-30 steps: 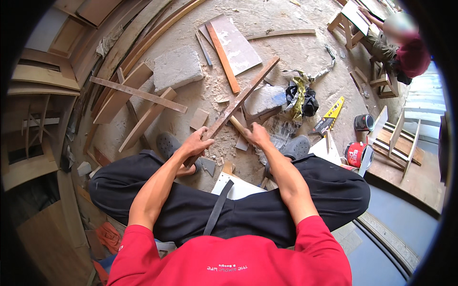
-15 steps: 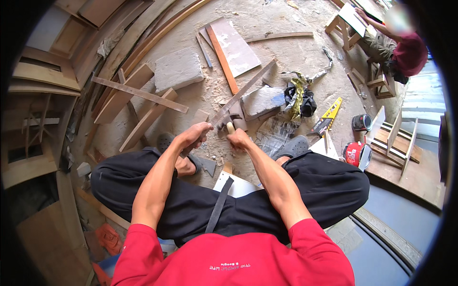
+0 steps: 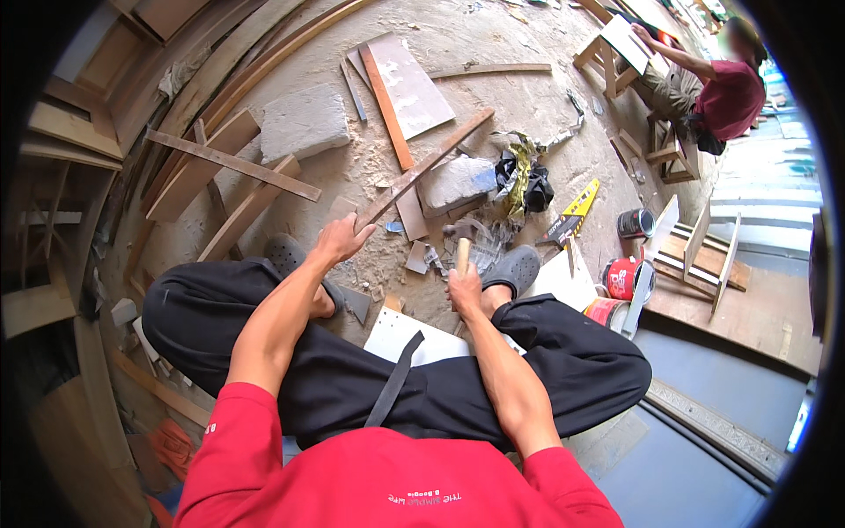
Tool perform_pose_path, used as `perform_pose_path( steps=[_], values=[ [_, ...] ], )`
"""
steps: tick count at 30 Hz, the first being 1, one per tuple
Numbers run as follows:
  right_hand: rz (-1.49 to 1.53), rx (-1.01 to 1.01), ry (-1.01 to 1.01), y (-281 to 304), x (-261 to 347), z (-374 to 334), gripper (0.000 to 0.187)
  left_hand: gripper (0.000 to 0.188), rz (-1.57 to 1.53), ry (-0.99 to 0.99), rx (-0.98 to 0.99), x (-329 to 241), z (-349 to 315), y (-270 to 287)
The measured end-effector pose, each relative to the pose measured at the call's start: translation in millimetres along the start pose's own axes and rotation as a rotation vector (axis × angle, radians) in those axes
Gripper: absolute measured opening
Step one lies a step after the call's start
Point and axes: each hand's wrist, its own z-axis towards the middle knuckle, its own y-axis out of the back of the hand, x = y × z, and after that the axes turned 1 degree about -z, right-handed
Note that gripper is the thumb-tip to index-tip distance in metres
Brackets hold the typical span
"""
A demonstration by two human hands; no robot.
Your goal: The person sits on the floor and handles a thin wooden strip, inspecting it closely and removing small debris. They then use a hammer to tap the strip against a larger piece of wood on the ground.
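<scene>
My left hand (image 3: 340, 240) is closed round the near end of a long, narrow wooden strip (image 3: 431, 167). The strip slants away to the far right, passing beside a grey stone block (image 3: 456, 185). In my right hand (image 3: 464, 289) is a hammer (image 3: 463, 255), gripped by its pale wooden handle. Its metal head points away from me, apart from the strip. Under the strip lies a short piece of brown wood (image 3: 411, 215), with small offcuts near it. A white board (image 3: 414, 339) with small holes lies between my legs.
A yellow-bladed handsaw (image 3: 576, 211) and paint cans (image 3: 627, 277) lie to the right. Crossed planks (image 3: 233, 165) and a pale stone slab (image 3: 304, 123) are at the left. Farther off, a person in a red shirt (image 3: 735, 97) works at a small bench.
My right hand has drawn the hammer back toward me and right, away from the strip. My left hand keeps hold of the strip. The view has shifted slightly.
</scene>
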Motion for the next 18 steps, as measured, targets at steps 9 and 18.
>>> perform_pose_path(
  steps=[9,18],
  values=[
    [0.047,-0.239,0.049,16.6,34.4,7.4,0.035,0.050,0.134,-0.194,-0.096,30.0,18.7,-23.9],
    [-0.111,-0.229,0.475,2.3,90.8,0.4,0.022,0.050,0.078,-0.253,-0.064,24.9,55.8,-29.1]
  ],
)
